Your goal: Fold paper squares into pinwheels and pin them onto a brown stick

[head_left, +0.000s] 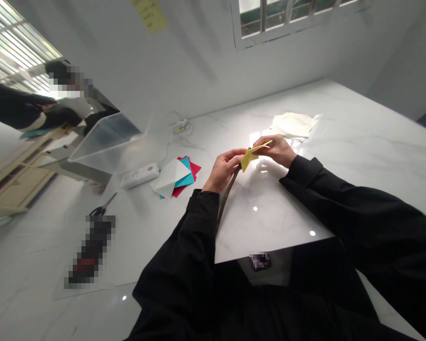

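Left hand (220, 173): fingers closed, thumb and index gripping the upper end of a brown stick (228, 192); whether they also pinch the paper, I cannot tell. Right hand (279, 149): thumb and fingers closed on the far side of a folded yellow paper (247, 161).

Key relation: paper sits between the two sets of fingertips, to the right of the left hand, at the top of the stick. Stick's long axis slants from there down toward the wearer, along the inner side of the left forearm. Left hand is nearer the stick; right hand is apart from it. Actual contact between paper and stick is unclear from here.

Further out, on the white table (369, 151): a stack of cream paper (293, 124) beyond the right hand; left of the left hand, overlapping white, blue and red sheets (185, 176), then a white case (140, 175), with scissors (98, 210) farther left. A clear bin (106, 142) stands past the case. Another person (14, 106) is at far left.
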A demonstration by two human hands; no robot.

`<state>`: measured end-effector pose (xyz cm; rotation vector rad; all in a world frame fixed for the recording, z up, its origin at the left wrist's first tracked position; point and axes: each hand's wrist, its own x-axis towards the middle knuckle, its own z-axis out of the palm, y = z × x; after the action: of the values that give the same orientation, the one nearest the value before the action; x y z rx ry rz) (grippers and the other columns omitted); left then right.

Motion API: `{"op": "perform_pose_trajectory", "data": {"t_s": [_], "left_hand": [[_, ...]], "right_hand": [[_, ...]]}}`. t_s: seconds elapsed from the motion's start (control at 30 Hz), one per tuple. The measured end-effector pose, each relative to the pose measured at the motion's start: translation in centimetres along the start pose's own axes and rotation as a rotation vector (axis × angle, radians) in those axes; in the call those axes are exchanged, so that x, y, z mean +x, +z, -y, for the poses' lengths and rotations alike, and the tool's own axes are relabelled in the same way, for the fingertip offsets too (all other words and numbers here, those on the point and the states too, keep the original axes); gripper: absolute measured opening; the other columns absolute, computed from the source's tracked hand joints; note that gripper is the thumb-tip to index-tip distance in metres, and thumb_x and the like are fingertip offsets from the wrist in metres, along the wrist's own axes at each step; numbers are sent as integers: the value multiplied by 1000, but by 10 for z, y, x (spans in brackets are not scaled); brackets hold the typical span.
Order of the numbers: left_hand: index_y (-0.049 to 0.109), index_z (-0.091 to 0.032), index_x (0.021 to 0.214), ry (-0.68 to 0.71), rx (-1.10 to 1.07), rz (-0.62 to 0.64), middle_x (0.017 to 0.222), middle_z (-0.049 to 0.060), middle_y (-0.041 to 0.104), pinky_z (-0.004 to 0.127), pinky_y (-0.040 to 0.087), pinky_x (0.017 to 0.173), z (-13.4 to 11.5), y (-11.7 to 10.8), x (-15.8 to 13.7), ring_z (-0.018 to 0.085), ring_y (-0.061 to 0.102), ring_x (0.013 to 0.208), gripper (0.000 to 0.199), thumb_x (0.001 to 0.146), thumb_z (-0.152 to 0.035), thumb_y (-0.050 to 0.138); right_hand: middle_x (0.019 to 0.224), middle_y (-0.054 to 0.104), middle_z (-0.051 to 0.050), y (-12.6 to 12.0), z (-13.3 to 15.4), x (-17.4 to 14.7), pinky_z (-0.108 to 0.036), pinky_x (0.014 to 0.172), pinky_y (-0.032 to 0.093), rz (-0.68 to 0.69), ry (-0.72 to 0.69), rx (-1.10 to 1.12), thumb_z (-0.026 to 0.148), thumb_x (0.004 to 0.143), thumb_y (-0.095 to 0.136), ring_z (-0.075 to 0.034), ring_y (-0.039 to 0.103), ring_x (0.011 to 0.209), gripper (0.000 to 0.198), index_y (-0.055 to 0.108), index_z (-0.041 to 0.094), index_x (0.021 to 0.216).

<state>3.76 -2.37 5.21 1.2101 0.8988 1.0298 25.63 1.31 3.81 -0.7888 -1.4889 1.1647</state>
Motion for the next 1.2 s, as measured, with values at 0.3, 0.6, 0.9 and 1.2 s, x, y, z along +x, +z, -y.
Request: {"op": "perform_pose_trajectory", "data": {"t_s": [0.3,0.6,0.9,1.2], "left_hand": [[75,-21,102,11,-52,-3,102,3,78,24,52,72,8,-2,7,12,68,81,46,66,-40,97],[71,-19,104,-51,-185,-21,94,2,75,23,53,74,13,0,7,11,66,77,47,64,-27,96],[70,-16,113,-93,-193,-13,92,3,75,26,55,83,9,1,4,13,71,80,47,70,-19,89],[69,-18,115,-100,-125,-52,105,5,78,28,56,86,15,-2,7,13,71,80,49,70,-22,89]], "right_hand": [[105,82,-9,5,-10,-1,-46,96,63,24,151,186,43,64,98,-30,75,102,49,80,18,101],[113,80,-12,13,-8,-5,-54,102,63,-15,264,284,38,64,97,-34,74,112,52,76,19,108],[110,79,-9,8,-12,0,-50,99,62,-100,250,288,38,60,98,-31,73,110,56,70,20,106],[98,74,-3,-4,-20,5,-49,96,63,-163,217,293,41,57,101,-28,72,105,59,61,23,97]]}}
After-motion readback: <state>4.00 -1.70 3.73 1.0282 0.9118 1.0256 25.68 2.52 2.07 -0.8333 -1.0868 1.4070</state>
